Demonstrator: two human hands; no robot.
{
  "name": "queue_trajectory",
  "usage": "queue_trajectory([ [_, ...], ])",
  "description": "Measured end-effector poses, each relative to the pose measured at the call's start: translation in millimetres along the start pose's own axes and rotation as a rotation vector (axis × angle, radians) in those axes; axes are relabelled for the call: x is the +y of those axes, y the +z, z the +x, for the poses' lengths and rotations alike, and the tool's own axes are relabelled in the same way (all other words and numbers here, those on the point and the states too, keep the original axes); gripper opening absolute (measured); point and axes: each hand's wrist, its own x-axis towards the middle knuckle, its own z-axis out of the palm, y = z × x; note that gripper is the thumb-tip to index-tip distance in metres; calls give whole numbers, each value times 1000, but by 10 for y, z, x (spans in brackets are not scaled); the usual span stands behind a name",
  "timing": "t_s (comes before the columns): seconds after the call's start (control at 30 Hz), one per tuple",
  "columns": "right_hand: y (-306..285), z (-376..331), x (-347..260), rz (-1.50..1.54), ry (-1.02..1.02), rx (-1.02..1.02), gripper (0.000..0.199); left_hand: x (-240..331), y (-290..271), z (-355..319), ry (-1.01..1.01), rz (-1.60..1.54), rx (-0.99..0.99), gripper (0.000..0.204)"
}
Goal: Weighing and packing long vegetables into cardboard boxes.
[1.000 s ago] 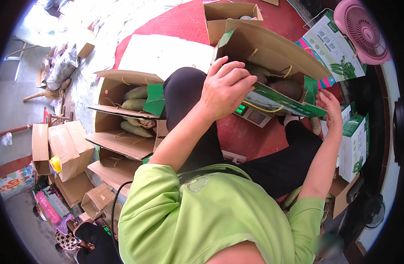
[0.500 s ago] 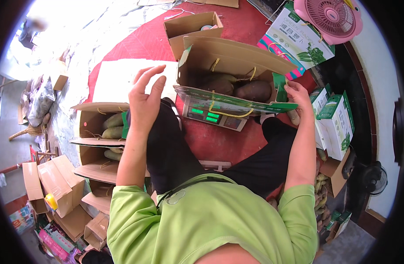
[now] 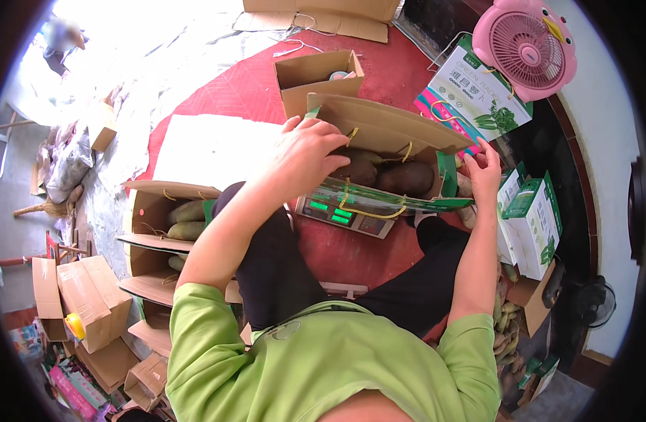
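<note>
An open carton [image 3: 400, 112] with brown inner panels, green edges and yellow rope handles stands on a scale [image 3: 361, 223] with green lit digits. Several large dark-skinned radishes [image 3: 411, 179] lie inside it. My left hand [image 3: 302, 155] reaches over the carton's left end, thumb and fingers apart, covering that end flap. At the right end, my right hand [image 3: 483, 174] holds the back panel's corner between thumb and fingers, beside the folded green end flap [image 3: 447, 174].
Stacked open cartons [image 3: 171, 186] holding long green radishes stand at my left. A smaller box [image 3: 319, 81] sits behind the scale. To the right are a pink fan [image 3: 527, 53], white-green cartons [image 3: 534, 218] and loose radishes [image 3: 506, 327]. Empty cardboard boxes [image 3: 91, 295] lie lower left.
My left hand has moved right, from beside the carton onto its left end. My right hand has shifted from the green end flap to the back panel's corner.
</note>
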Motion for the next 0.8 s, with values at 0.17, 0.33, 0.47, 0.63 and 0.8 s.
queue_trajectory([
  [0.17,68,-50,-166,-136,-171,19,47,-74,-102,111,-368,369,-209,44],
  [0.33,21,25,-366,-358,-320,-18,45,85,40,3,-241,404,43,47],
  [0.47,158,188,-469,-517,-434,-129,35,362,273,-20,76,233,-237,48],
  [0.63,241,397,-490,-634,-434,-226,11,290,482,18,147,290,-300,8],
  [0.8,263,485,-609,-612,-421,-266,10,188,361,54,240,228,-318,8],
])
